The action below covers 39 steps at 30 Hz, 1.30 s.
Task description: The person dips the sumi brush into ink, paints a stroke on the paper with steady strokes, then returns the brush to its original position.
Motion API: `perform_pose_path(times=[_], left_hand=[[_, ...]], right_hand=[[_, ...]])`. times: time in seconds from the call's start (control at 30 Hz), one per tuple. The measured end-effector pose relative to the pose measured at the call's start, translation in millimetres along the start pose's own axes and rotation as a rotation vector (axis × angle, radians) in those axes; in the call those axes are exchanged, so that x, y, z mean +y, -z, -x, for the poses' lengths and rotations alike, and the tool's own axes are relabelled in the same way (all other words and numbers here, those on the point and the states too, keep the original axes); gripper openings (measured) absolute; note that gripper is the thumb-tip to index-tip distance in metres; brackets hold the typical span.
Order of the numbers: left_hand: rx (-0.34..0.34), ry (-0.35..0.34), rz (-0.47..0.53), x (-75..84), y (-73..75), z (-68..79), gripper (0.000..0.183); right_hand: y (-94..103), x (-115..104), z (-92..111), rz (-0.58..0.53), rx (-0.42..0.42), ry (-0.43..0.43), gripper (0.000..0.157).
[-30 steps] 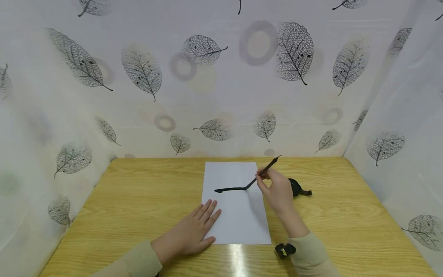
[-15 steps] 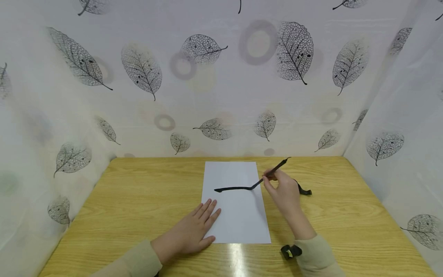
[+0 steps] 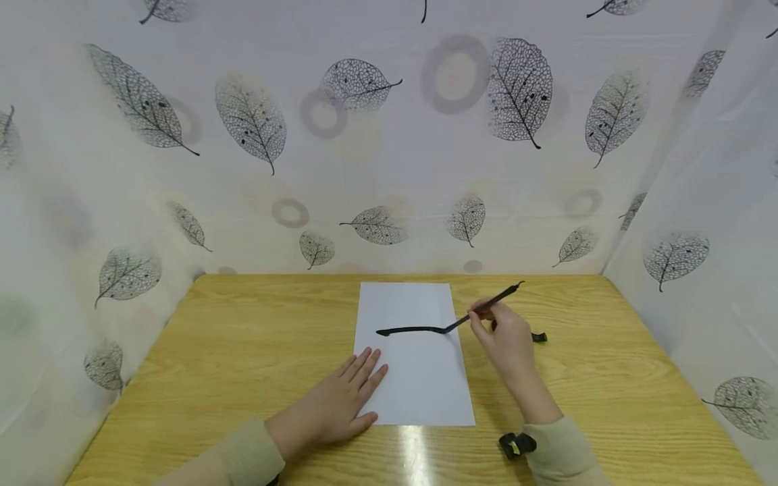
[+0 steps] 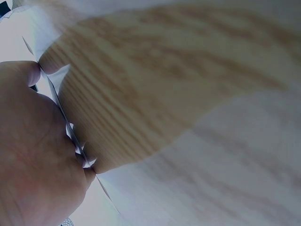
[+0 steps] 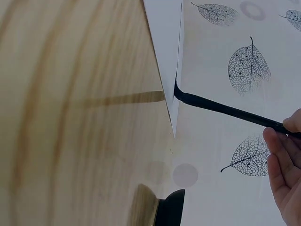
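A white sheet of paper [image 3: 419, 385] lies on the wooden table, with a long black ink stroke [image 3: 410, 329] running across it. My right hand [image 3: 506, 341] pinches the slanted black handle of a calligraphy brush [image 3: 495, 299]. In the right wrist view, the tip of the brush [image 5: 225, 110] bends against the paper [image 5: 164, 42]. My left hand [image 3: 343, 405] rests flat on the paper's lower left edge, fingers spread. The left wrist view shows that hand [image 4: 37, 146] from the side at the paper's edge.
A black dish with a short handle [image 3: 539, 337] stands on the table [image 3: 243, 351], mostly hidden behind my right hand; part of the dish [image 5: 171, 207] shows in the right wrist view. Leaf-patterned curtains [image 3: 413, 155] surround the table. A black wrist device [image 3: 516, 445] sits by my right sleeve.
My right hand has moved right with the brush, lengthening the black stroke toward the paper's right edge. It now covers most of the black dish. My left hand stays in place.
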<state>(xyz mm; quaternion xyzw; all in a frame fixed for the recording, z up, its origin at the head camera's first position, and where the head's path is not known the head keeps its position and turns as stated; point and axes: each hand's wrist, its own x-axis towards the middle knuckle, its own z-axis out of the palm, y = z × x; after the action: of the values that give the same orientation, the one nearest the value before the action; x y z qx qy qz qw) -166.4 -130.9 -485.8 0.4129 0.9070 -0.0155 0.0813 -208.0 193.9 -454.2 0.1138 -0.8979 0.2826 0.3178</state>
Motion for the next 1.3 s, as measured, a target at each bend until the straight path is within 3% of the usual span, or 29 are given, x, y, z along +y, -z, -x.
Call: perform_pose_path(times=[0.8,1.3], left_hand=[[-0.008,0.004,0.015,-0.6,0.7,1.4,0.075],[-0.011,0.006,0.0,-0.6,0.0,0.1,0.076]], right_hand=[[4.8,-4.0,-3.7,-0.023,-0.128,-0.14,0.006],[5.4,0.1,-2.4,-0.043,-0.109,-0.164,0.007]])
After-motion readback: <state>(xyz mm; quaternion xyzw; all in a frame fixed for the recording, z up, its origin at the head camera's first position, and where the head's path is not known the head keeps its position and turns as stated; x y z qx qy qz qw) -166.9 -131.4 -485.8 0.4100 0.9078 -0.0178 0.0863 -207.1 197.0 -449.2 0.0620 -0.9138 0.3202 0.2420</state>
